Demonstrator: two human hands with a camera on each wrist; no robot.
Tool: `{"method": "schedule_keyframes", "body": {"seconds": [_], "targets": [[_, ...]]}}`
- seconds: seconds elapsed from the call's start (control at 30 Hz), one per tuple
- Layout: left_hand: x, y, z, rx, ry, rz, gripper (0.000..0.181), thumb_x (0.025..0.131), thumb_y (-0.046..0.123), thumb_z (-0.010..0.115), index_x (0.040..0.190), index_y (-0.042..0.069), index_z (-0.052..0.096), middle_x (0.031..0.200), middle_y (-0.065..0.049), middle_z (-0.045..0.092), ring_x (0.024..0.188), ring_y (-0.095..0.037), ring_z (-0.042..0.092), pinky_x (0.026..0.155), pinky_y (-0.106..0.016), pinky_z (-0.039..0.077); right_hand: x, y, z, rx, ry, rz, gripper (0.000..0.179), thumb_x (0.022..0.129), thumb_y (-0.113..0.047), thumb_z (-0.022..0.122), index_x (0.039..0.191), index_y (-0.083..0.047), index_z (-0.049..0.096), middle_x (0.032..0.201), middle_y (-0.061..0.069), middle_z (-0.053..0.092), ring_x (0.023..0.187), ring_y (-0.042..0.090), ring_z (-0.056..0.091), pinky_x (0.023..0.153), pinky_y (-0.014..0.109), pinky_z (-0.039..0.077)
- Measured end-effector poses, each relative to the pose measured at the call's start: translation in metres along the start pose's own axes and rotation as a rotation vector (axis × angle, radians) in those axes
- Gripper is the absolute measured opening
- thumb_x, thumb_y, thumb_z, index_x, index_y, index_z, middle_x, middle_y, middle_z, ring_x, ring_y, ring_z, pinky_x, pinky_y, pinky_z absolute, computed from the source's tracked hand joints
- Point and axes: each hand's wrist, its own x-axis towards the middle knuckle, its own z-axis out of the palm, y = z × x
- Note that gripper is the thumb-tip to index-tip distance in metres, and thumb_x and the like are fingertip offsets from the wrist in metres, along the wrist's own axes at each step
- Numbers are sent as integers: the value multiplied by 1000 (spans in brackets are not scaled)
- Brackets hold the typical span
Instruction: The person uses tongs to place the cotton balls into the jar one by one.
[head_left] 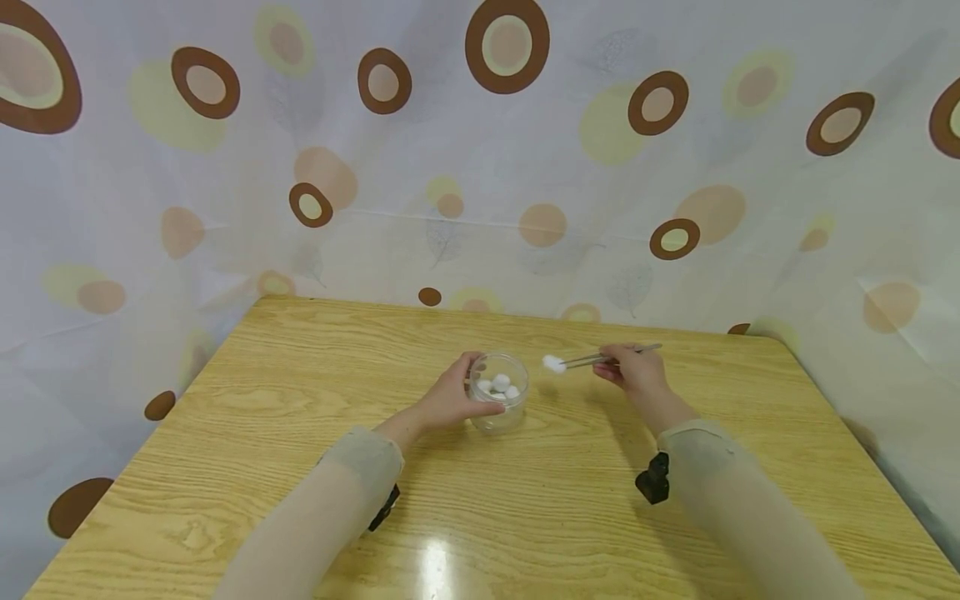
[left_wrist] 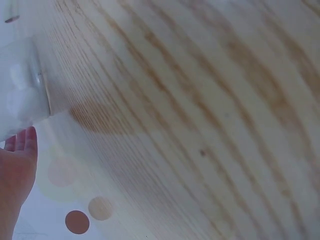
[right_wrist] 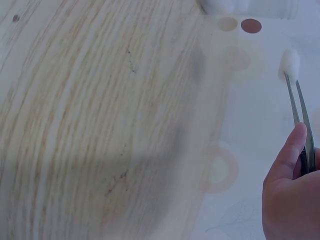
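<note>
A clear round jar with several white cotton balls inside sits on the wooden table. My left hand grips the jar from its left side, thumb across the front and fingers round the back. In the left wrist view the jar shows at the left edge above the left hand. To the right of the jar, my right hand pinches metal tweezers. Their tips hold one cotton ball above the table, just beside the jar's mouth.
The wood-grain table reaches back to a white curtain with brown and yellow circles, which hangs behind it and on both sides. A small black device is worn at the right wrist.
</note>
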Motion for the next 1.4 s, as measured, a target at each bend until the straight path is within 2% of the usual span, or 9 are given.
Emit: {"method": "schedule_keyframes", "body": {"seconds": [0.13, 0.27, 0.5, 0.7, 1.03, 1.4], "targets": [[1, 1, 0, 5, 3, -5, 81, 78, 21, 77, 142, 8, 30, 144, -17, 37, 124, -35, 45, 100, -47, 42, -2, -6, -2, 14, -5, 4, 14, 92, -2, 53, 78, -7, 52, 64, 0, 60, 57, 8, 64, 63, 18, 55], [1, 3, 1, 14, -3, -8, 81, 78, 21, 76, 142, 8, 29, 144, -17, 37, 124, -34, 45, 100, -46, 42, -4, -12, -5, 42, -19, 11, 20, 93, -3, 52, 73, -9, 48, 67, 1, 60, 58, 9, 64, 64, 19, 55], [2, 2, 2, 8, -14, -3, 80, 78, 22, 76, 142, 8, 29, 143, -17, 38, 124, -34, 45, 101, -46, 41, -4, -21, -4, 53, -20, -1, 13, 92, -3, 52, 80, -7, 56, 68, 1, 60, 59, 9, 64, 63, 18, 55], [4, 0, 4, 7, -17, 8, 81, 78, 23, 76, 142, 7, 29, 142, -17, 39, 124, -33, 45, 100, -47, 41, -5, -25, 0, 70, -28, -20, 17, 92, -4, 54, 77, -9, 58, 68, 1, 60, 60, 9, 64, 63, 19, 55], [4, 1, 5, 12, -17, 6, 80, 78, 23, 76, 142, 7, 29, 143, -17, 38, 124, -34, 44, 101, -47, 41, -9, -29, 10, 77, -77, -28, 25, 93, -4, 52, 71, -11, 61, 68, 1, 59, 60, 10, 64, 62, 19, 55], [6, 1, 5, 24, -19, 5, 82, 78, 23, 76, 143, 7, 28, 144, -18, 37, 124, -35, 45, 100, -46, 42, -12, -29, 25, 66, -107, -37, 21, 93, -4, 52, 74, -10, 58, 70, 2, 59, 61, 11, 64, 63, 19, 55]]}}
